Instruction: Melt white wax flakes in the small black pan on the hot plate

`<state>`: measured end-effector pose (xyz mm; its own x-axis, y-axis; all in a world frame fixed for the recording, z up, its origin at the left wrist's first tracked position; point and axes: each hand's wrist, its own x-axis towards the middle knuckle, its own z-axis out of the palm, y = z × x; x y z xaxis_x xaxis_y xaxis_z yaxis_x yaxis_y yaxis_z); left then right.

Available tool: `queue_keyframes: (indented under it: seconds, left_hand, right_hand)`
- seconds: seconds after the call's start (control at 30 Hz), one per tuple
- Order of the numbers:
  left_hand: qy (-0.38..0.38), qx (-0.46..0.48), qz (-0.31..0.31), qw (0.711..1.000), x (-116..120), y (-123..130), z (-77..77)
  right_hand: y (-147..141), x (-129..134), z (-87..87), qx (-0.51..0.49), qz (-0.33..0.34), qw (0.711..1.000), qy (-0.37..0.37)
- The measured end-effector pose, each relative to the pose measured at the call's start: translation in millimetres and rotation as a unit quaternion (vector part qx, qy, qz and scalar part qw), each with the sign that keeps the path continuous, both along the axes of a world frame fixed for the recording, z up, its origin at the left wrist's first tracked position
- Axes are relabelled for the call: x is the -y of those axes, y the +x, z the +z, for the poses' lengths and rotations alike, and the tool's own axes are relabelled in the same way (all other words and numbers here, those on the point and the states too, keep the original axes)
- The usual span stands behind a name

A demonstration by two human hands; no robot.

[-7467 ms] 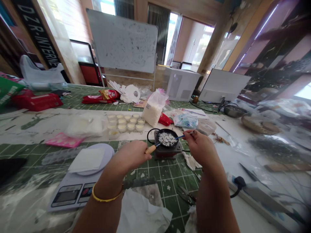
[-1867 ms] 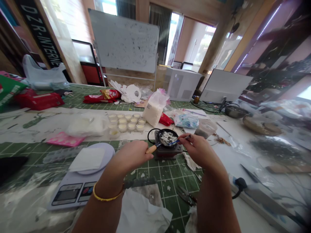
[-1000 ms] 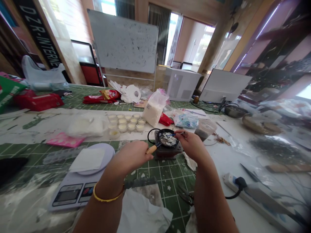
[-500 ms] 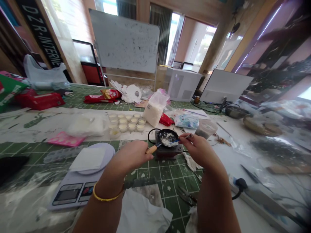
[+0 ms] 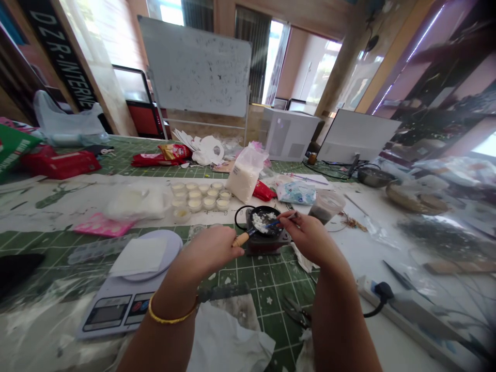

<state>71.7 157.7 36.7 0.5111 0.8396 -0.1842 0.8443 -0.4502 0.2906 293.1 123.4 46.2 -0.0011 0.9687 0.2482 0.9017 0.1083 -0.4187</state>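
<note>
A small black frying pan [image 5: 272,230] rests on a little dark hot plate [image 5: 265,247], with white flakes [image 5: 261,222] lying in it. My left hand [image 5: 215,247] is closed around the pan's wooden handle [image 5: 241,239]. Over the pan's right rim, my right hand [image 5: 304,232] pinches a thin stirring tool [image 5: 274,223] with a blue lower part; its tip is down among the white flakes. Whether it is a spatula or a spoon cannot be made out. Behind the pan stands a clear bag of white granules [image 5: 245,178].
Several small cups of pale wax-like filling [image 5: 201,196] stand left of the pan. Nearer me are a kitchen scale [image 5: 110,305] bearing white sheets [image 5: 139,256], crumpled paper [image 5: 228,341] and pliers [image 5: 296,312]. To the right lie a plastic cup [image 5: 327,206] and a power strip [image 5: 406,320].
My right hand has moved slightly left with the tool, and the white flakes have shifted toward the pan's left side. My left hand keeps its hold on the handle.
</note>
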Motion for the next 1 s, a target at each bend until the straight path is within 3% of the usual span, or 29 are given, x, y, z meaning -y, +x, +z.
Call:
queue_keyframes:
  seconds: [0.13, 0.3, 0.47, 0.63, 0.8, 1.0]
  left_hand:
    - [-0.011, 0.002, 0.006, 1.0, 0, -1, 0.9]
    - [-0.002, -0.008, 0.0, 1.0, 0, 0, -0.1]
    - [-0.004, -0.001, 0.001, 1.0, 2, 1, 2.4]
    - [-0.008, 0.0, 0.004, 1.0, 1, 0, 1.5]
    - [-0.008, 0.005, 0.005, 1.0, 0, -1, -0.1]
    - [-0.004, 0.006, 0.007, 1.0, 1, 0, 1.8]
  right_hand:
    - [-1, 2, 0.2, 0.026, -0.043, 0.999, 0.004]
    - [2, 5, 4.1, 0.02, -0.044, 0.998, 0.034]
    - [7, 5, 4.9, 0.061, -0.111, 0.992, 0.018]
    - [11, 8, 5.5, 0.003, -0.022, 1.0, 0.013]
    - [12, 9, 5.1, 0.037, -0.058, 0.998, 0.017]
    - [-1, 7, 1.6, -0.017, 0.071, 0.997, -0.025]
